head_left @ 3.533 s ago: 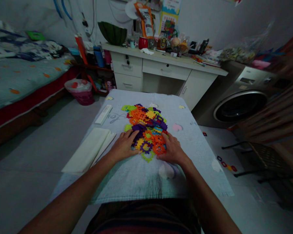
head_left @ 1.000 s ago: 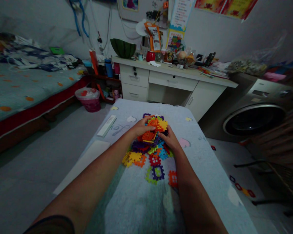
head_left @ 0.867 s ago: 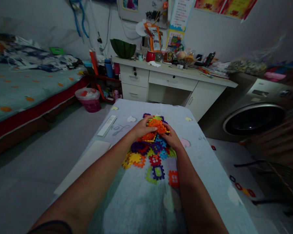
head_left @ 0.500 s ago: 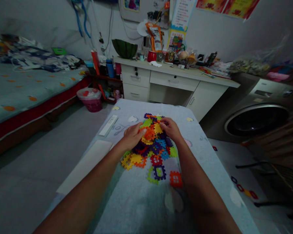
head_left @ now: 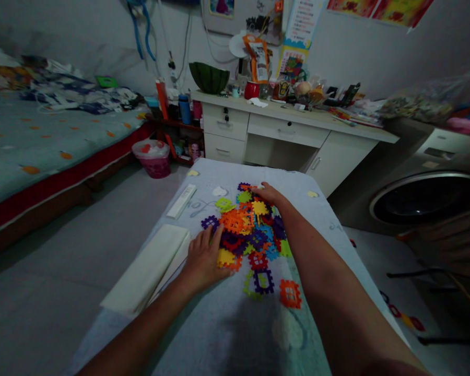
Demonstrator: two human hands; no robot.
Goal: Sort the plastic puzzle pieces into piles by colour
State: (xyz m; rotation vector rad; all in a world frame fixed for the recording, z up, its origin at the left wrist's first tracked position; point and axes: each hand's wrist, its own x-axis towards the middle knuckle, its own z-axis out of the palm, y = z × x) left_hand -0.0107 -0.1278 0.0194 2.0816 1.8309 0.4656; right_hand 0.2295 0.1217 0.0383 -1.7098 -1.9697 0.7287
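A heap of flat, notched plastic building tiles [head_left: 258, 237] in orange, yellow, purple, blue, red and green lies on the cloth-covered table. My left hand [head_left: 206, 256] rests at the heap's near left side, its fingers spread against the edge tiles. By its fingertips are a purple window tile [head_left: 210, 223] and a yellow tile [head_left: 226, 257]. At the far side of the heap, my right hand [head_left: 270, 194] reaches over the tiles with fingers stretched out; its fingertips are partly hidden. Closer to me lie a purple frame tile [head_left: 263, 282] and an orange window tile [head_left: 290, 294].
A long white box [head_left: 149, 266] and a narrow white strip [head_left: 181, 201] lie along the table's left side. Beyond stands a cluttered white desk [head_left: 223, 128]. A washing machine [head_left: 415, 172] is at right, a bed [head_left: 62, 141] at left, and a pink bin [head_left: 154, 162] between.
My left hand has come down and toward me, off the orange tiles, and its fingers have spread. My right hand has shifted slightly to the heap's far edge. Several left-side tiles now show.
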